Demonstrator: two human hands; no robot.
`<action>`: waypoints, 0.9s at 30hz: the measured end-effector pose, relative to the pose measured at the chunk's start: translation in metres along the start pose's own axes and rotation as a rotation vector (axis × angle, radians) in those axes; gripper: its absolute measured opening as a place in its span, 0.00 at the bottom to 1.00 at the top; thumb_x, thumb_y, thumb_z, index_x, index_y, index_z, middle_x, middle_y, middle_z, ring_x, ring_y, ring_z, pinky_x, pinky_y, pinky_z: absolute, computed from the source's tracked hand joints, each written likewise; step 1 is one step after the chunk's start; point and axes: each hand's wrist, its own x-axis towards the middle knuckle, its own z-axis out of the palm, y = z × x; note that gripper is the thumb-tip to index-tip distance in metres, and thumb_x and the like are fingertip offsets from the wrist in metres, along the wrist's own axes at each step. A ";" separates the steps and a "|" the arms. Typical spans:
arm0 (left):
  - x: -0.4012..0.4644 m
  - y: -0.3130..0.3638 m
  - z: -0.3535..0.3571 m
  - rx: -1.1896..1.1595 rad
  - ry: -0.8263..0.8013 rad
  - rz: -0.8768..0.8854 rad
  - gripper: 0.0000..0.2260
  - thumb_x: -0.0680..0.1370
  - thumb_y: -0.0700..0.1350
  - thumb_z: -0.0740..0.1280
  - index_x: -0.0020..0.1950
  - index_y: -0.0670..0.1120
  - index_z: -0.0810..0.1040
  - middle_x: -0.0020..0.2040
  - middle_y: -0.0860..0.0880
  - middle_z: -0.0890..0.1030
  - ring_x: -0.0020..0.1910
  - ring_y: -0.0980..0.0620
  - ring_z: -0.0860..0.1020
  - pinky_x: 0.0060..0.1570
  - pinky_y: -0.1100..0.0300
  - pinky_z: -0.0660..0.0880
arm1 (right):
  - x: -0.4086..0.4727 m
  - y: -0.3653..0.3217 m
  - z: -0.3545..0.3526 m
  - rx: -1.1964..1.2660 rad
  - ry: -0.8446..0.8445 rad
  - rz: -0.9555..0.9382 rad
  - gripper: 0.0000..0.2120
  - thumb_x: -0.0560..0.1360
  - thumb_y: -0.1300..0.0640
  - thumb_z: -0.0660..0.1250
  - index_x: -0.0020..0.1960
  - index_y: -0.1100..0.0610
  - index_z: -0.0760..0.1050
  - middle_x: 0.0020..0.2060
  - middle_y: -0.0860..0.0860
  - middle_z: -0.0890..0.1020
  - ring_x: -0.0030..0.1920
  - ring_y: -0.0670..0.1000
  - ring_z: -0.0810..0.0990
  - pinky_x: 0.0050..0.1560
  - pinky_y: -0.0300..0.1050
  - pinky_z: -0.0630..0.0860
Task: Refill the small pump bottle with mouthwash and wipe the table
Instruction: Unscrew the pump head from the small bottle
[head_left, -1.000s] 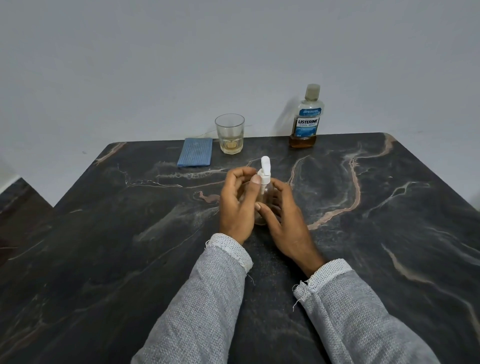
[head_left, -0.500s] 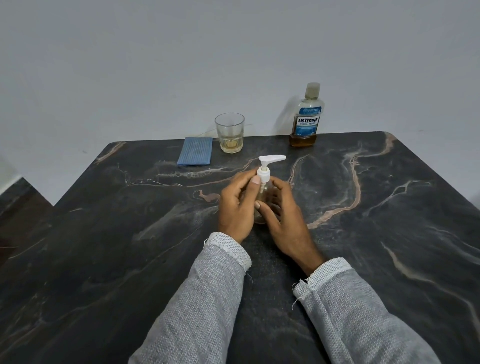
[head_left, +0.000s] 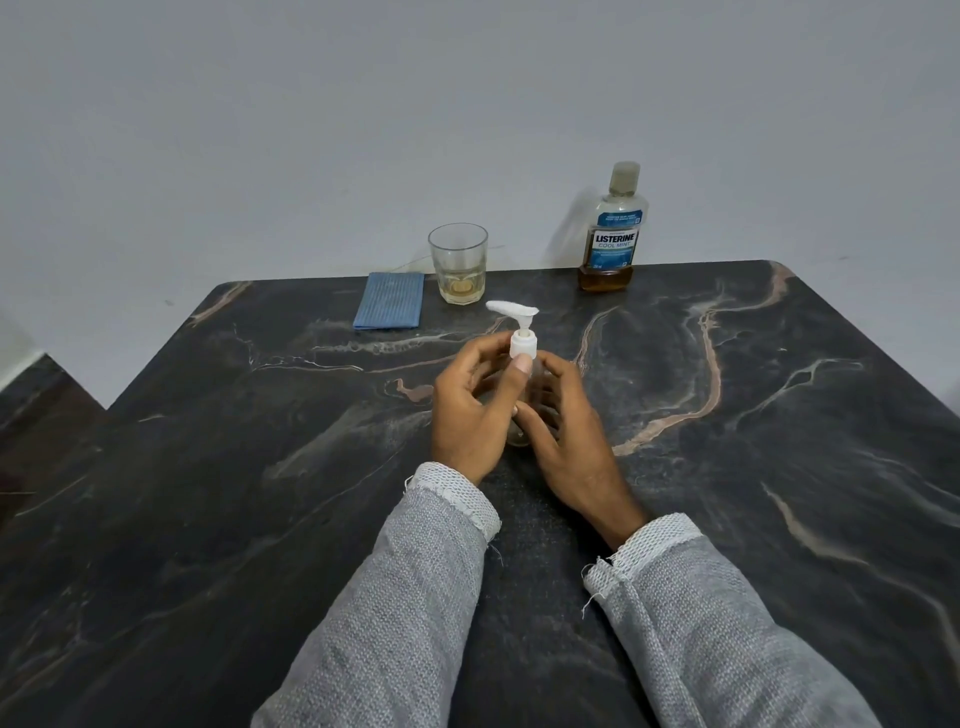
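At the far left of the things on the dark marble table a folded blue cloth lies flat near the back edge, untouched, and just beside it stands a glass with a little pale liquid in the bottom; nearer the person, at the middle of the table, the left hand pinches the white collar of the pump top between thumb and curled fingers, the nozzle pointing left and blurred; the small pump bottle itself is clear and mostly hidden between the hands, standing upright on the table; the right hand curls round its body from the right and steadies it; well apart at the back right stands the mouthwash bottle, capped, with only a shallow layer of amber liquid left. The step in hand looks like unscrewing the pump top; to do it well, the right hand should grip the body firmly enough to stop it turning with the collar, yet not squeeze a thin wall; the left should turn the collar itself, not the nozzle, which would only swivel; once loose, the top should be lifted straight up so the dip tube comes out without flicking drops, and laid where the cloth can reach it.
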 end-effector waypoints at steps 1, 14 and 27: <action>0.000 0.000 0.000 0.004 0.015 0.004 0.10 0.75 0.43 0.70 0.55 0.52 0.79 0.53 0.52 0.84 0.55 0.54 0.82 0.55 0.60 0.77 | 0.000 0.000 0.000 0.002 -0.002 0.001 0.23 0.76 0.48 0.65 0.69 0.43 0.63 0.59 0.38 0.78 0.59 0.40 0.78 0.59 0.39 0.76; 0.007 0.014 0.000 -0.015 0.050 -0.036 0.13 0.74 0.38 0.72 0.57 0.50 0.80 0.53 0.49 0.85 0.56 0.51 0.82 0.61 0.49 0.77 | 0.001 0.001 0.001 0.015 0.008 0.011 0.23 0.77 0.53 0.67 0.69 0.45 0.63 0.59 0.41 0.78 0.59 0.40 0.78 0.57 0.35 0.76; 0.034 0.092 0.002 -0.163 0.191 0.188 0.14 0.72 0.35 0.74 0.55 0.47 0.78 0.50 0.53 0.84 0.50 0.56 0.83 0.48 0.63 0.78 | 0.000 -0.001 0.000 0.039 -0.019 0.037 0.22 0.78 0.52 0.67 0.69 0.44 0.64 0.61 0.38 0.77 0.60 0.37 0.77 0.57 0.30 0.73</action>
